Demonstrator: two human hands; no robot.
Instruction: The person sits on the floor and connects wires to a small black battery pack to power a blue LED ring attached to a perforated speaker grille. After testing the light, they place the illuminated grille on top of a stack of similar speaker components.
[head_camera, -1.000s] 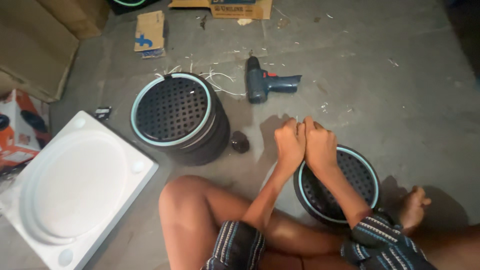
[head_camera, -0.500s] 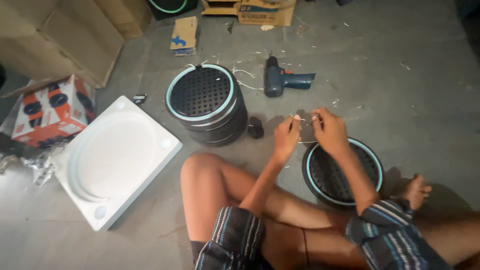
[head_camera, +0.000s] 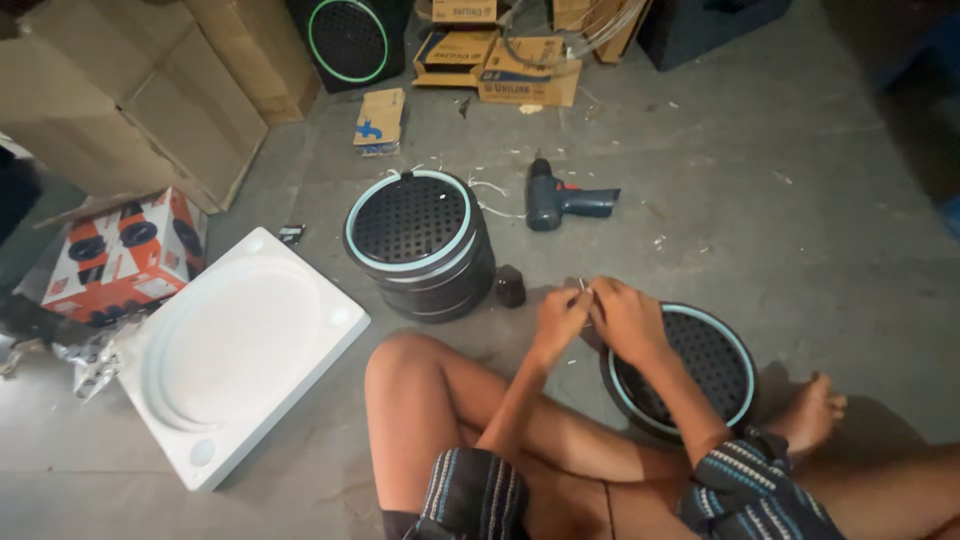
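At about nine o'clock on the concrete floor (head_camera: 800, 200), an orange printed carton (head_camera: 120, 255) is lying beside a white moulded foam tray (head_camera: 240, 350). Toward eleven o'clock, brown cardboard boxes (head_camera: 150, 90) are leaning near a black speaker cabinet (head_camera: 350, 40) with a green ring. Near the centre, a stack of round black speaker grilles (head_camera: 420, 240) with pale blue rims is standing, with a small dark cap (head_camera: 510, 285) just beside it at its four o'clock. At twelve o'clock a blue cordless drill (head_camera: 560, 200) is lying on its side.

The person's left hand (head_camera: 560, 320) and right hand (head_camera: 625, 320) are meeting, fingers pinched narrow on something small and thin between them, perhaps a cut tie or a wire; I cannot tell which. They are working at the ten o'clock edge of another round grille (head_camera: 700, 370), which is resting on the floor between the bent knee and the bare foot (head_camera: 815, 405). It looks like a fastening step at the rim. Any following move would call for fine fingertip control at that edge.
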